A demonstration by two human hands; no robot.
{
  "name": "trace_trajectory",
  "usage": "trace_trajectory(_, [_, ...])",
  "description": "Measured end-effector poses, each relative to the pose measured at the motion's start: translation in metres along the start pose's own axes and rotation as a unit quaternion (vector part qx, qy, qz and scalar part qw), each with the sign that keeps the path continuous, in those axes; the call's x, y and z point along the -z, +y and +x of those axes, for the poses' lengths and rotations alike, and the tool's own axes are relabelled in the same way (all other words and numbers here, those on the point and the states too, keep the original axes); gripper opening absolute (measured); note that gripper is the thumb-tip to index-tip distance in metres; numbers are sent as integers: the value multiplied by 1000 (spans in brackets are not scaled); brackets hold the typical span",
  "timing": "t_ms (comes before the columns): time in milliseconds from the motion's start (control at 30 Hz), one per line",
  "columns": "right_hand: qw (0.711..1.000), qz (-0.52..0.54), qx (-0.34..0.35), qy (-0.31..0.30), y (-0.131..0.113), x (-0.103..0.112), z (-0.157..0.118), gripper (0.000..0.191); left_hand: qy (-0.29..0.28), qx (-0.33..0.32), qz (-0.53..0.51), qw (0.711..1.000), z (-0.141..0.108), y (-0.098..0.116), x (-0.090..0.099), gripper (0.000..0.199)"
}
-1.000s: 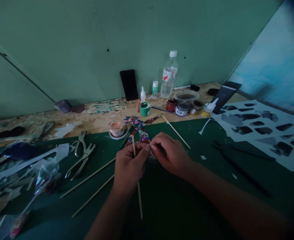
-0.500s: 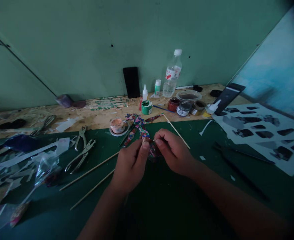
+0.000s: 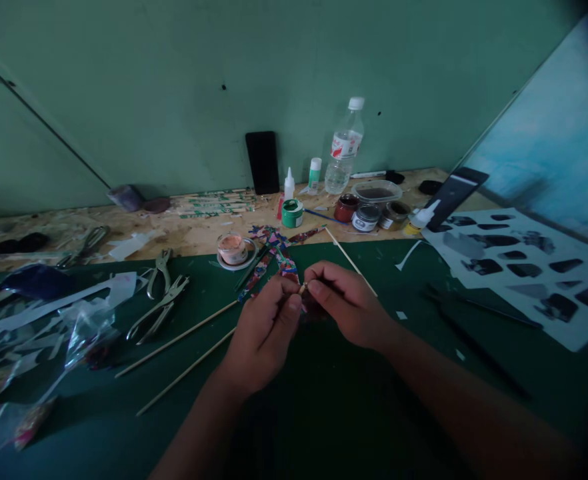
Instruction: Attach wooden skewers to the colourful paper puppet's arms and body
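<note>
In the middle of the head view, my left hand [image 3: 269, 327] and my right hand [image 3: 347, 303] meet, thumbs pressed to fingers. Between the fingertips shows the end of a small pale piece [image 3: 303, 289], like a bit of thin wooden stick; the rest of it is hidden. Just beyond my hands lie patterned multicoloured strips [image 3: 280, 250], partly covered by my fingers. One wooden stick [image 3: 181, 337] reaches left from them. A second wooden stick [image 3: 187, 371] runs behind my left hand, and a third [image 3: 349, 257] slants beyond my right hand.
Two pliers-like punches [image 3: 160, 308] lie left, near plastic bags [image 3: 87, 327] and paper scraps. Behind stand a pink paint jar [image 3: 233, 249], a green paint jar [image 3: 292, 213], darker jars [image 3: 367, 218] and a water bottle [image 3: 345, 147]. Right are tweezers [image 3: 479, 340] and printed sheets [image 3: 569, 333].
My hands have come closer together, and the pale tip now shows between their fingertips. The whole view has shifted slightly; the things on the table lie as before.
</note>
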State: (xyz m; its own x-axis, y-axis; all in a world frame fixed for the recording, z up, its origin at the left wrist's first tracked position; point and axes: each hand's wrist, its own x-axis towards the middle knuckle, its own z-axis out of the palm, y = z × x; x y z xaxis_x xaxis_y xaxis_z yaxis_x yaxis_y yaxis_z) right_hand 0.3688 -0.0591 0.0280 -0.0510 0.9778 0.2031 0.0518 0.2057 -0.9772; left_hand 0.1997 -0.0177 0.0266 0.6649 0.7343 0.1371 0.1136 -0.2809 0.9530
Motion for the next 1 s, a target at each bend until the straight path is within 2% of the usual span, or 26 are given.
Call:
trace_trajectory(300, [995, 82, -37, -36, 1, 2, 3, 21, 15, -58, 68, 996, 1, 6, 3, 15])
trace_trajectory(400, [994, 99, -47, -29, 1, 0, 3, 21, 23, -65, 80, 994, 1, 7, 2, 13])
trace_trajectory(500, [994, 98, -47, -4, 0, -4, 3, 18, 56, -58, 92, 993, 0, 10, 0, 12])
trace_trajectory(633, [998, 33, -19, 46, -2, -9, 1, 16, 101, -62, 164, 979, 0, 14, -1, 15])
trace_trajectory(800, [994, -73, 35, 71, -3, -11, -2, 12, 117, -115, 229, 960, 1, 16, 2, 11])
trace_trajectory(900, [983, -147, 81, 73, -3, -9, -1, 8, 122, -134, 234, 955, 1, 17, 2, 9])
trace_trajectory(1000, [965, -219, 130, 69, -4, -8, 0, 5, 117, -121, 228, 959, 0, 18, 2, 8])
